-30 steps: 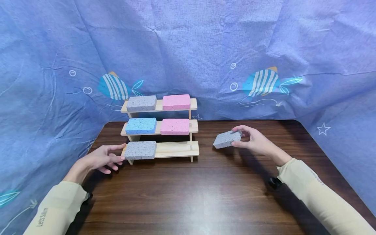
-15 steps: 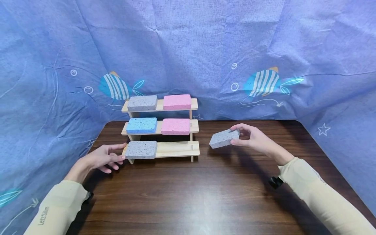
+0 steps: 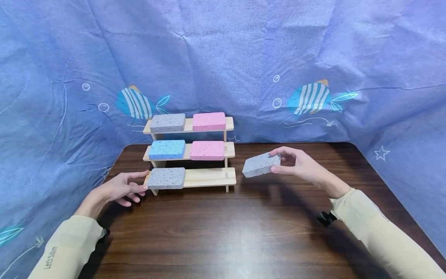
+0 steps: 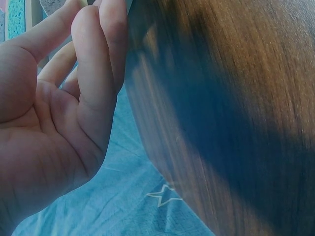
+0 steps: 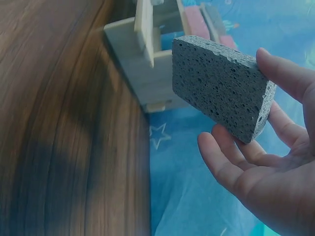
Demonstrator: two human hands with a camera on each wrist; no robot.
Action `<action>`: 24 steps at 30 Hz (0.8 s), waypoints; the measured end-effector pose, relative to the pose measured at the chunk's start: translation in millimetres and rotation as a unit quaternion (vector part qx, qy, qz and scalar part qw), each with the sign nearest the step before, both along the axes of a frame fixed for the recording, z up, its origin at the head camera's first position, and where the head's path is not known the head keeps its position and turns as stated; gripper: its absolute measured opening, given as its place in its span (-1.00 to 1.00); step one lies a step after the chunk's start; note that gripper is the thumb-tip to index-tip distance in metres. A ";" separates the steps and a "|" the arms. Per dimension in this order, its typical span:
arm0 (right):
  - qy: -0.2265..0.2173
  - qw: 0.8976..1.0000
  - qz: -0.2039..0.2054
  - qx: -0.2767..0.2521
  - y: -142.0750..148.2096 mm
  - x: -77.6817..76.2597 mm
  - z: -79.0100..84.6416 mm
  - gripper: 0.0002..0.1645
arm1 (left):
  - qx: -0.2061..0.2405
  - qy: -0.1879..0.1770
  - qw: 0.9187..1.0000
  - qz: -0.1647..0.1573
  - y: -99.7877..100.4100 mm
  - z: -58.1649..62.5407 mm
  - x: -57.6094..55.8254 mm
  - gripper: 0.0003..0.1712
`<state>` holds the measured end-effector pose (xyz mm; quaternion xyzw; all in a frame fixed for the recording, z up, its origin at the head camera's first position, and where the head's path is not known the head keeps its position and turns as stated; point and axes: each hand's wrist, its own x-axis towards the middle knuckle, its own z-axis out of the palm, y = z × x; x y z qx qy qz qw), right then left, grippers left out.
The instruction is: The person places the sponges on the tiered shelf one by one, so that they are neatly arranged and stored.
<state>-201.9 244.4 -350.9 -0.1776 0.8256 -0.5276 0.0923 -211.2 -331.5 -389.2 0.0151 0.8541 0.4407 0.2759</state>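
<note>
My right hand (image 3: 301,168) grips a grey porous sponge (image 3: 259,164) by its right end, thumb on one side and fingers on the other. The sponge is tilted, above the table and just right of a three-tier wooden rack (image 3: 209,177). In the right wrist view its pitted broad face (image 5: 216,86) shows. My left hand (image 3: 118,190) pinches the left end of the rack's lowest shelf, beside a second grey sponge (image 3: 166,178) lying there. The middle shelf bears a blue sponge (image 3: 167,149) and a pink sponge (image 3: 207,150). In the left wrist view the left fingertips are partly cut off.
On the top shelf lie another grey sponge (image 3: 168,122) and another pink sponge (image 3: 209,121). The rack stands on a dark wood-grain table (image 3: 223,228). A blue fish-print cloth (image 3: 226,58) hangs behind the table and along its sides.
My right hand has carried its grey sponge a short way left, closer to the rack. The left hand and the sponges on the rack have stayed in place.
</note>
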 end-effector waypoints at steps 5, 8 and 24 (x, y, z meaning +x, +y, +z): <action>0.001 0.999 0.028 -0.031 -8.7 5.7 6.5 -0.43 | 0.002 -0.001 1.000 -0.002 1.8 2.3 -0.6 -0.04; 0.006 0.999 0.031 -0.040 -14.0 7.6 9.4 -0.43 | 0.002 0.001 1.000 -0.003 2.4 3.0 -1.3 -0.04; -0.003 0.993 0.074 -0.091 -47.5 7.3 10.8 -0.44 | 0.002 -0.005 1.000 -0.002 1.0 2.2 0.2 -0.04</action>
